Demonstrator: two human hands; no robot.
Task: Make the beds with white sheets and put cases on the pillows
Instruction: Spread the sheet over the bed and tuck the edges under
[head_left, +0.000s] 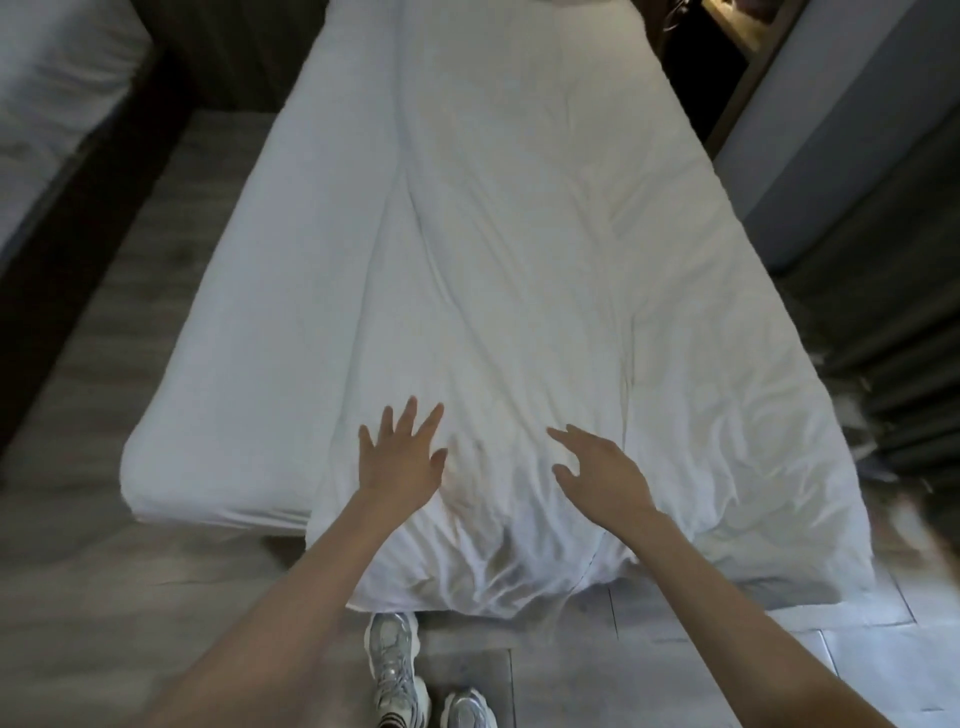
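Note:
A bed with a white fitted mattress (244, 332) stretches away from me. A wrinkled white duvet (545, 249) lies over its middle and right side, and its near end hangs bunched over the foot of the bed. My left hand (402, 457) is spread flat, fingers straight, on the duvet near its left edge. My right hand (597, 470) hovers just over the duvet to the right, fingers loosely bent, holding nothing. No pillow is in view.
A second bed with white bedding (52, 104) stands at the far left across a strip of wooden floor (104, 519). A grey wall panel (841, 119) and dark curtain folds (893, 364) run close along the right. My sneakers (395, 670) stand at the bed's foot.

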